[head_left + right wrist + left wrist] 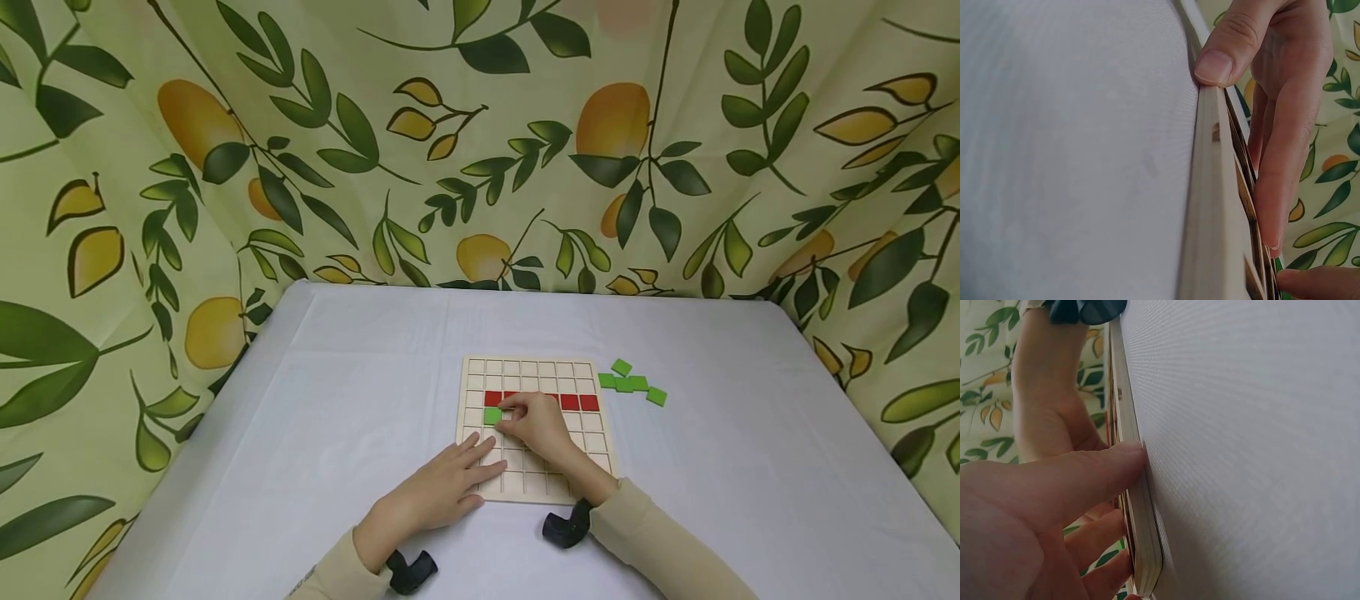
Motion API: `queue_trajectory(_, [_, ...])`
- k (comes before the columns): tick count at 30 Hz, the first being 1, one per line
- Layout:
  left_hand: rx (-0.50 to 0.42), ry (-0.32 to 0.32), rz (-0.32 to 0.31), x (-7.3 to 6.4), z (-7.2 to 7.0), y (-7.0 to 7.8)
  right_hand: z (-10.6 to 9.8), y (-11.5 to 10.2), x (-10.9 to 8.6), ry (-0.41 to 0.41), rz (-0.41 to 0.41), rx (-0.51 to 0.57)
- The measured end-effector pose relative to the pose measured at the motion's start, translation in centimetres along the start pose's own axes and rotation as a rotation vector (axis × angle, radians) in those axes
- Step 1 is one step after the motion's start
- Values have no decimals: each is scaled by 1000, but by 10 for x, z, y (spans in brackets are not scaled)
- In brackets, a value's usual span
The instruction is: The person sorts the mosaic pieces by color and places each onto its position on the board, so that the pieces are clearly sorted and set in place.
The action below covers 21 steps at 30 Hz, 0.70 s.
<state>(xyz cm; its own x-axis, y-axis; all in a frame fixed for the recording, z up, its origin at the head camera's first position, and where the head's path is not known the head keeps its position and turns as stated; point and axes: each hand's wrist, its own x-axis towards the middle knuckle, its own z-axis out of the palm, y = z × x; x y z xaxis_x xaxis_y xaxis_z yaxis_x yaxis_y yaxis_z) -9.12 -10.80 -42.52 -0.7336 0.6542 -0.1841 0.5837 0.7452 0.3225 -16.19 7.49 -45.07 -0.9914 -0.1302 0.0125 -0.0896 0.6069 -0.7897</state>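
A pale wooden grid board [525, 483] lies on the table, with red tiles [569, 402] in one row. Below the leftmost red tile sits a green tile [492, 416] on the board. My right hand [538, 425] reaches over the board and pinches at this green tile's right side with thumb and index finger. It covers part of the red row. My left hand [442, 483] rests at the board's lower left, fingers spread. In the left wrist view, the left thumb [1125, 456] presses the board's near edge [1141, 531].
Several loose green tiles [637, 383] lie just right of the board. White cloth [337, 375] covers the table. A leaf-and-fruit curtain [480, 167] hangs behind it. Black wrist devices [566, 527] sit by both cuffs.
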Motion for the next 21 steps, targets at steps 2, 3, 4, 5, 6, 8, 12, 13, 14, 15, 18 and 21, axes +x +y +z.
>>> queue_trajectory(2, [1, 3, 1, 0, 0, 0, 0, 0, 0, 0, -2, 4])
queue_trajectory(3, [2, 5, 2, 0, 0, 0, 0, 0, 0, 0, -1, 4])
queue_trajectory(4, [3, 6, 3, 0, 0, 0, 0, 0, 0, 1, -4, 4])
queue_trajectory(5, [3, 7, 4, 0, 0, 0, 0, 0, 0, 1, -4, 5])
queue_trajectory(6, [3, 8, 5, 0, 0, 0, 0, 0, 0, 2, -5, 5])
queue_trajectory(8, [4, 8, 6, 0, 0, 0, 0, 0, 0, 0, -5, 6])
queue_trajectory(12, [3, 7, 6, 0, -1, 1, -1, 0, 1, 0, -6, 15])
queue_trajectory(13, [3, 7, 6, -1, -1, 1, -1, 0, 1, 0, -6, 17])
queue_trajectory(14, [2, 7, 6, -1, -1, 1, -1, 0, 1, 0, -5, 17])
queue_trajectory(15, [1, 7, 6, -1, -1, 1, -1, 0, 1, -1, -5, 18])
queue_trajectory(18, [-3, 6, 6, -1, -2, 1, -2, 0, 1, -8, -1, 26])
queue_trajectory(21, [-10, 5, 6, -1, -2, 1, -3, 2, 1, -13, 1, 54])
